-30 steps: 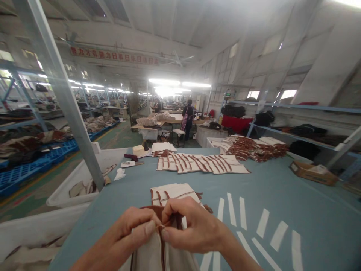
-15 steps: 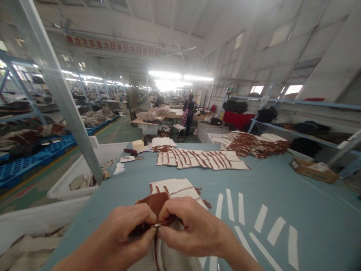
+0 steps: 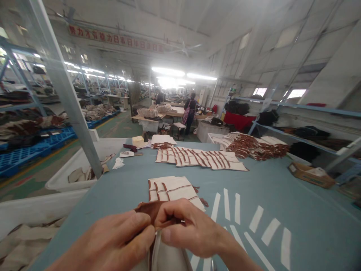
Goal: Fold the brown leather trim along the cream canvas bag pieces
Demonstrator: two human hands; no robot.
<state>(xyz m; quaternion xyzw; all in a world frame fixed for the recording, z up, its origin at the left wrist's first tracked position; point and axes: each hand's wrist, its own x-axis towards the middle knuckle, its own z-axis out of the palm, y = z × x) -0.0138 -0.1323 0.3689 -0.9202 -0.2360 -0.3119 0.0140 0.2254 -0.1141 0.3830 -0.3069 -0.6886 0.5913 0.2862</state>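
My left hand [image 3: 118, 241] and my right hand [image 3: 191, 229] meet at the near edge of the blue table [image 3: 282, 188], both pinched closed on a fabric piece [image 3: 150, 210] with a brown top and a cream body. The brown edge is folded over between my thumbs and fingers. Just beyond my hands lies a small stack of cream pieces with brown trim [image 3: 172, 188]. Several white strips [image 3: 248, 222] lie fanned out to the right of my right hand.
A row of cream and brown pieces [image 3: 200, 158] crosses the table's middle, with stacked piles [image 3: 251, 146] behind and a cardboard box [image 3: 310, 174] at the right. White bins [image 3: 76, 177] stand left of the table beside a metal post [image 3: 70, 101]. A person [image 3: 189, 113] stands far back.
My hands have folded the brown edge further over and pressed closer together. The view has shifted slightly, with the stack now showing more fully beyond my hands.
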